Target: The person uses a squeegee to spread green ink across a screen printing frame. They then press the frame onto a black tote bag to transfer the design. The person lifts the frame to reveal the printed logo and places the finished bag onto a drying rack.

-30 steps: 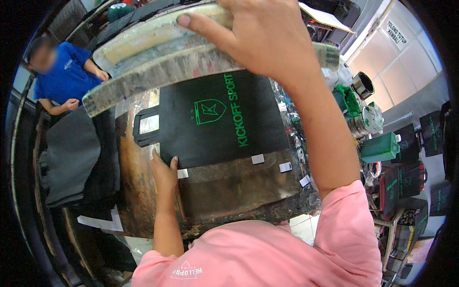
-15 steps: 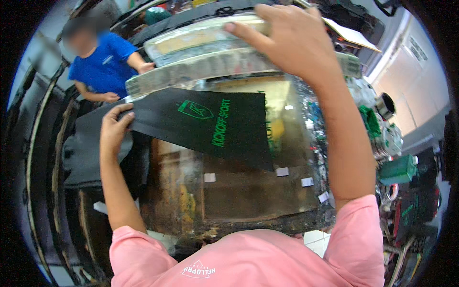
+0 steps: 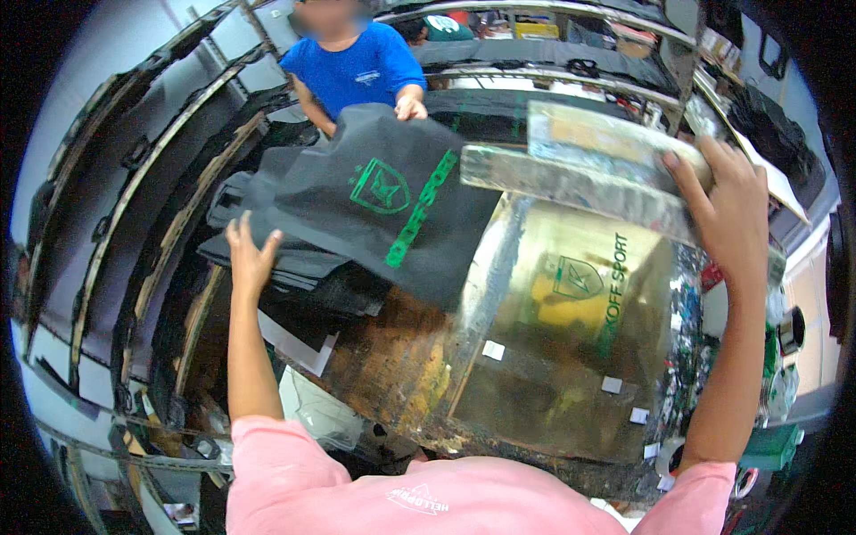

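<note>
A black fabric piece (image 3: 308,192) with a green shield and lettering lies at the left-centre, partly over the printing board. My left hand (image 3: 253,257) is open, fingers spread, at the left edge of the stacked black fabric (image 3: 308,276). At the right, my right hand (image 3: 733,201) is closed on the tilted printing screen frame (image 3: 571,187). Its thumb lies across a pale block (image 3: 615,152) on the frame. Below the frame, the yellowish printing board (image 3: 535,406) bears a dark shield and green lettering. Small white tabs (image 3: 612,384) dot its near part.
Across the table stands a co-worker in a blue shirt (image 3: 361,71), one hand (image 3: 410,105) at the fabric's far edge. Dark drying racks (image 3: 134,241) line the left. A green container (image 3: 774,446) and cans (image 3: 791,330) stand at the right.
The printed fabric has moved left off most of the board, and my left hand has let go of its corner. The view has swung left, bringing the co-worker nearer the centre.
</note>
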{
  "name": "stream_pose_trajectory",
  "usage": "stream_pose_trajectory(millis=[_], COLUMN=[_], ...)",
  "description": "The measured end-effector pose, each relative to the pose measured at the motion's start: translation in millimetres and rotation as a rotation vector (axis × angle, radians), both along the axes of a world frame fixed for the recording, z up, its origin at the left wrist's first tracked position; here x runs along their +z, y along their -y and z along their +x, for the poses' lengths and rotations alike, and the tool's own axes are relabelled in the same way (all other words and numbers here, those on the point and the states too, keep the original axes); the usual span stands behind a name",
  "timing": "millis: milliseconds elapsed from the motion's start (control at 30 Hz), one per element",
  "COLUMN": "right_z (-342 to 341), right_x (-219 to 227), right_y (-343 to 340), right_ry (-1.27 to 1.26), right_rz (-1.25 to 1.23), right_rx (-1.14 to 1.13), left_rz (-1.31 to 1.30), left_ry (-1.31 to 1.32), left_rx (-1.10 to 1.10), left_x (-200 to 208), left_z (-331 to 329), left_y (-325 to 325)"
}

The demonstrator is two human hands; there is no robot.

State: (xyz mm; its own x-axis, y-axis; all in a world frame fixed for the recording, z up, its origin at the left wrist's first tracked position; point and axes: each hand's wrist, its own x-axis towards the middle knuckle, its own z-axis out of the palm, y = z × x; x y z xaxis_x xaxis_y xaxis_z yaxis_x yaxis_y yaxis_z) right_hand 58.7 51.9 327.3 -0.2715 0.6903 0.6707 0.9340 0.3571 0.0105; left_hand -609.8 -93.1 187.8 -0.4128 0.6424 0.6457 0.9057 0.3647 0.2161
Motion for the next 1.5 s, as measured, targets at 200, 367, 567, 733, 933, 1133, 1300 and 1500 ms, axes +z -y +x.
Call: stream_pose_trajectory(millis=[200,367,567,733,933,1133,1300,1500], right_z=[1,5,6,18,10,17,13,26], right_x=[3,3,2,-7,-17,7,9,14], right_y=[-14,-15,-19,-36,-10,-4,-13,-16], right_ry=[-0.03,0.006,0.011,0.049,0.022,0.124,0.015,0.075], right_rz=[0.033,-0.003,0.058,0.128,0.119,-0.18,-0.047,-0.227], right_rx=[0.013,0.005,0.003,0.008,0.016,0.039,0.124,0.233], left_rz=[-0.57,-0.58,-0.486,-0.418,-0.687,-0.765,-0.692,-0.731], left_ry=[0.11,0.321,-0.135,-0.023,-0.037,-0.117,-0.196,-0.173], left_rx=[-0.181,-0.057,-0.549,-0.743,-0.775,-1.143,-1.414,-1.405], left_x=[10,40,82,-26,-167,-188,-191,-190], left_z=[40,56,158,323,434,469,510,532], left_y=[51,34,3,-23,-31,-82,-119,-88])
